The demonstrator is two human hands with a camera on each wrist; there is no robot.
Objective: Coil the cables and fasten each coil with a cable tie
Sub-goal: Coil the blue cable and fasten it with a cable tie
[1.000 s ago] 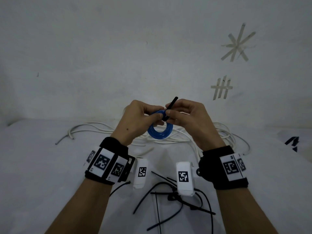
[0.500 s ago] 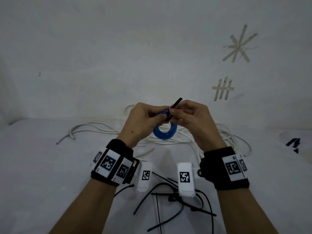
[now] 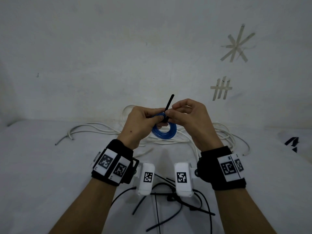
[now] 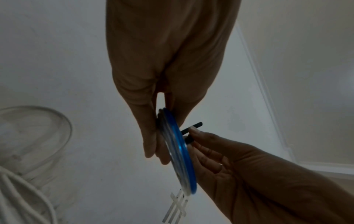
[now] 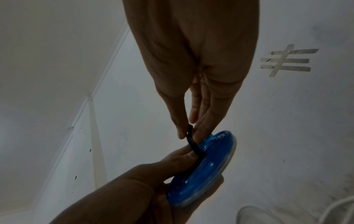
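While the blue coil (image 3: pixel 164 130) is held above the white cables (image 3: pixel 104 130), its upper rim is pinched by the left hand (image 3: pixel 140 122). The black cable tie (image 3: pixel 168 105) is pinched by the right hand (image 3: pixel 189 119) just above that rim; its long axis rises steeply away from the coil. Tightening is judged to need a pull along that axis, away from the coil.

white cloth-covered surface (image 3: pixel 42 174) with loose cables and ties
a tangle of white cables (image 3: pixel 104 130) lies at its far side near the wall; several black cable ties (image 3: pixel 168 206) lie scattered, crossing one another, at the near edge.
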